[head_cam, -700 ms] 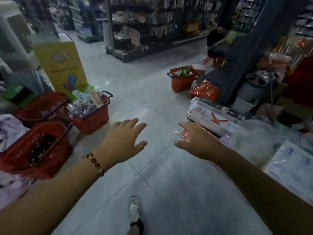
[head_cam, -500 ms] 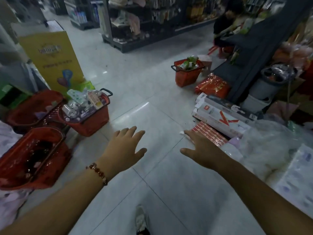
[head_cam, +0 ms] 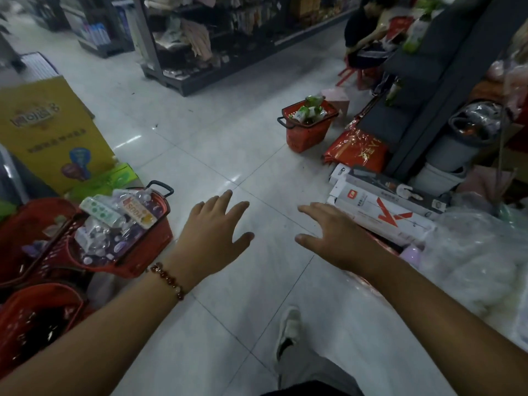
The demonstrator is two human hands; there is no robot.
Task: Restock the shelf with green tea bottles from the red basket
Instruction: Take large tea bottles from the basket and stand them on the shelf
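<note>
Both hands were held out over the tiled floor (head_cam: 200,155), palms down, holding nothing. The left hand (head_cam: 213,232) had its fingers straight and spread, thumb out to the side; a beaded bracelet (head_cam: 168,280) sat on that wrist. The right hand (head_cam: 337,238) was likewise open, fingers loosely extended toward 11 o'clock. The red basket (head_cam: 307,132) with the green tea bottles (head_cam: 307,111) stood on the floor at about 1 o'clock from the hands, well apart from both, with its black handle (head_cam: 285,122) on the left side (bottles lay jumbled, count not readable). Just beyond it at 2 o'clock was the dark shelf unit (head_cam: 423,90), with one green bottle (head_cam: 414,35) visible on an upper level. A person in dark clothes (head_cam: 363,38) sat at 1 o'clock behind the shelf end. At 9 o'clock, a second red basket (head_cam: 134,252) held clear packaged items, touching the left forearm's edge in view. White boxes (head_cam: 380,207) lay at 3 o'clock beside the right hand. One shoe (head_cam: 288,330) showed at 6 o'clock.
</note>
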